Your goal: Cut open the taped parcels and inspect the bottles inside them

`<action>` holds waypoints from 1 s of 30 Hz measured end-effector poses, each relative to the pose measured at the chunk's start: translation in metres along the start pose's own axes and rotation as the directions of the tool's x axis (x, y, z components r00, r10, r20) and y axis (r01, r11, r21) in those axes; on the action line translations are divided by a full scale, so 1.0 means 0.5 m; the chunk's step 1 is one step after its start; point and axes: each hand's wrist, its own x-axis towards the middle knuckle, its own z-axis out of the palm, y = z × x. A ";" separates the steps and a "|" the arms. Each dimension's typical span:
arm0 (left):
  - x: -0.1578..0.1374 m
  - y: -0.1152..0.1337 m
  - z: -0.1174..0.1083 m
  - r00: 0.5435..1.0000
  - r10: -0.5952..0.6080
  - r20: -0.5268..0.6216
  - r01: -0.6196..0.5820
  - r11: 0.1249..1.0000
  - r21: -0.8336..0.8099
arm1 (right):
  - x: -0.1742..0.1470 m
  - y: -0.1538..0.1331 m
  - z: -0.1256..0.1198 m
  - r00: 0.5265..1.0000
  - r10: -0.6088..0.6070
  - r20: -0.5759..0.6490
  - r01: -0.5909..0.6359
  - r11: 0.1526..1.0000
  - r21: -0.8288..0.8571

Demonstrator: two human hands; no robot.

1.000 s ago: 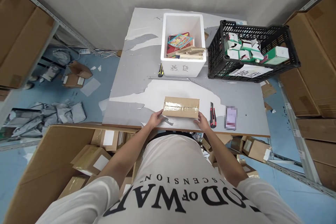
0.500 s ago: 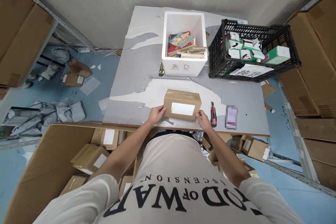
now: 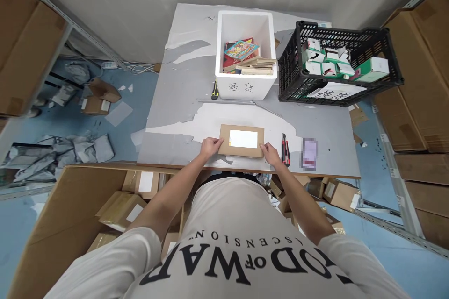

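Note:
A brown cardboard box point(image 3: 242, 152) with a white label point(image 3: 243, 139) on its upper face is at the front of the table. My left hand point(image 3: 211, 146) grips its left end, thumb and fingers closed on the edge. On the opposite end, my right hand point(image 3: 270, 153) holds the lower right corner in the same way. Just right of that hand lies a red and black box cutter point(image 3: 286, 152). Farther right is a blurred, pale purple item point(image 3: 309, 154) whose kind I cannot make out.
Behind the box stand a white foam bin point(image 3: 246, 86) of books, a yellow-black cutter point(image 3: 215, 89) and a black crate point(image 3: 298, 77) holding small green-white cartons. A large open carton point(image 3: 52, 224) of parcels sits below the table's front left edge. Shelves with boxes flank both sides.
The box has tipped so its labelled face is turned more upward and the taped top side no longer shows. Both hands have stayed on its ends.

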 end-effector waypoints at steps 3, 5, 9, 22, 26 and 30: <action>0.002 -0.009 0.004 1.000 0.006 -0.016 -0.007 0.999 -0.044 | 0.000 0.008 0.006 1.000 0.008 -0.019 -0.007 0.999 0.054; 0.004 -0.019 0.011 0.999 -0.008 -0.042 0.005 0.997 -0.074 | 0.000 0.014 0.014 0.999 0.016 -0.041 -0.012 0.995 0.094; 0.008 -0.054 0.031 0.997 -0.065 -0.042 0.052 0.964 -0.261 | 0.000 0.034 0.028 0.998 0.028 -0.064 -0.016 0.984 0.175; -0.044 -0.143 0.112 0.984 0.146 0.104 -0.090 0.903 -0.420 | -0.021 0.113 0.076 0.989 -0.132 0.068 0.107 0.953 0.285; -0.039 -0.132 0.121 0.986 0.124 0.114 -0.061 0.894 -0.444 | -0.016 0.098 0.088 0.993 -0.104 0.059 0.078 0.937 0.341; -0.045 -0.121 0.104 0.983 0.160 0.094 -0.100 0.884 -0.456 | -0.017 0.090 0.072 0.983 -0.169 0.073 0.135 0.932 0.338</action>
